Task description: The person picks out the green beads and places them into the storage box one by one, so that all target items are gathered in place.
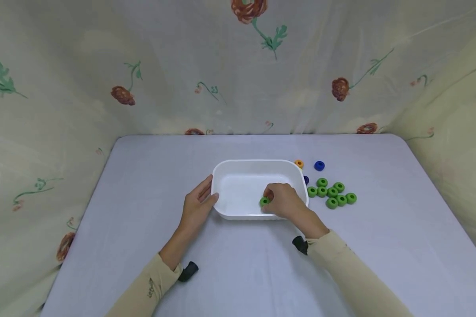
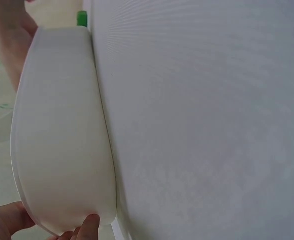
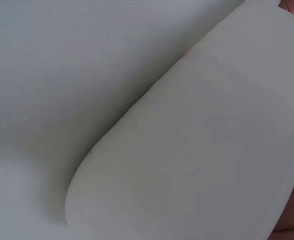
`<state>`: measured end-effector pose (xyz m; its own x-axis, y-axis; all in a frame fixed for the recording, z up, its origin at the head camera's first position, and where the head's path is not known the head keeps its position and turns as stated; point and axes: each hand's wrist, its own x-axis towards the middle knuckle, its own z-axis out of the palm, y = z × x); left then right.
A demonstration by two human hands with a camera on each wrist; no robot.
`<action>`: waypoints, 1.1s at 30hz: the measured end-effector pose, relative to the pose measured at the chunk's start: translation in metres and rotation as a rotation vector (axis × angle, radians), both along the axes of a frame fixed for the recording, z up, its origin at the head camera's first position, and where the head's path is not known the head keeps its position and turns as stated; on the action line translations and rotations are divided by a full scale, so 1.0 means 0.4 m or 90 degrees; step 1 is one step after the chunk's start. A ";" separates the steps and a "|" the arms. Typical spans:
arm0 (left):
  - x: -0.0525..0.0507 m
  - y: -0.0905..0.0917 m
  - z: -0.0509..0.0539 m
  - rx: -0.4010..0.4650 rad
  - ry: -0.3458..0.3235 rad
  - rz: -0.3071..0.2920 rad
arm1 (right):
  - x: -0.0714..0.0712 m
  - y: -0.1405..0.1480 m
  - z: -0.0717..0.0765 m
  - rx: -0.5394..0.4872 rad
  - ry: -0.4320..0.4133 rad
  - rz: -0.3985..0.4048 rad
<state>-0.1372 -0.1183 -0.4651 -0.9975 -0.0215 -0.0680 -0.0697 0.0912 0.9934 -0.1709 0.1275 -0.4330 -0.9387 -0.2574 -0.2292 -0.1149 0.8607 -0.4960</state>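
Sitting between the hands (image 1: 197, 206) (image 1: 286, 201), a green bead (image 1: 263, 202) is pinched by the right.

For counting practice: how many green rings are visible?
9: one green ring pinched by the right hand, inside the tray; eight green rings clustered right of the tray. Others may be hidden.

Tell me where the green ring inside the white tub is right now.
In the head view, the green ring is just right of centre in the white tub, towards its near side, pinched by the right hand.
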 end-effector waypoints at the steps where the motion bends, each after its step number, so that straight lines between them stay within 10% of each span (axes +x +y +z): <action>1: 0.000 0.001 -0.001 -0.002 -0.001 0.000 | 0.000 0.001 -0.001 0.000 -0.002 0.001; 13: 0.003 0.004 -0.006 -0.008 -0.005 0.005 | 0.031 0.066 0.035 -0.082 0.085 0.002; 23: 0.004 0.005 0.003 -0.012 0.003 0.008 | 0.094 0.264 0.025 -0.185 0.206 -0.209; 33: 0.001 0.000 -0.005 -0.009 0.002 0.001 | 0.127 0.352 -0.047 -0.190 0.195 -0.331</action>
